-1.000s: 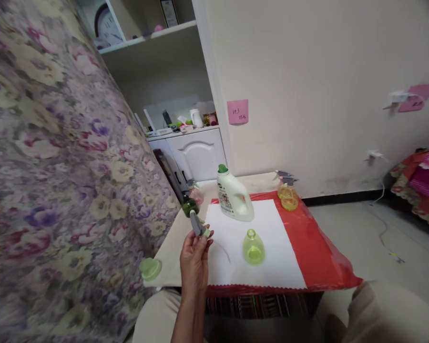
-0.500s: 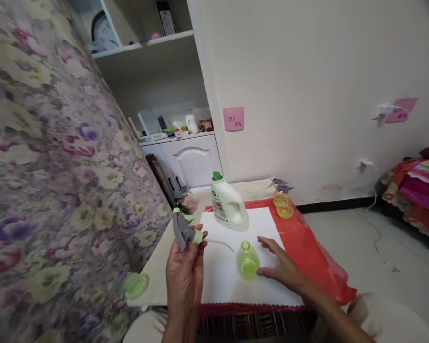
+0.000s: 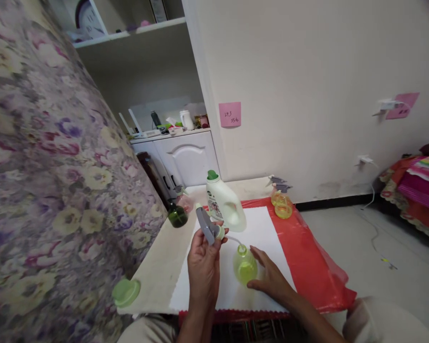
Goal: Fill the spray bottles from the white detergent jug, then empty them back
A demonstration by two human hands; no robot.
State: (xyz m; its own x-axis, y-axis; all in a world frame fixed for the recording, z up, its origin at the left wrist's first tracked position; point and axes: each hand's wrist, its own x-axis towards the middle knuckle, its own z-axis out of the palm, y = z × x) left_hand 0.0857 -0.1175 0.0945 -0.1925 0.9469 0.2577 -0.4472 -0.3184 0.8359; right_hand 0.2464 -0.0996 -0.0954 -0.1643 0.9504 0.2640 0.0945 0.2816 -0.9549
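Note:
My left hand (image 3: 204, 259) is closed on a grey spray-trigger head (image 3: 208, 226) with a pale green collar. Its thin clear tube curves down to the neck of a small yellow-green bottle (image 3: 245, 265). That bottle stands on a white sheet (image 3: 264, 228). My right hand (image 3: 270, 277) rests against the bottle's right side, fingers curled around it. A white detergent jug (image 3: 224, 202) with a green cap stands just behind my left hand.
A red cloth (image 3: 307, 247) covers the low table. A yellow spray bottle (image 3: 280, 202) stands at its far right, a dark green bottle (image 3: 178, 215) and a pink one at far left. A green lid (image 3: 126, 292) lies at the near left corner. A floral mattress (image 3: 50, 190) leans on the left.
My left hand moved right with the trigger head, bringing its tube to the bottle's neck. My right hand closed in on the bottle's side.

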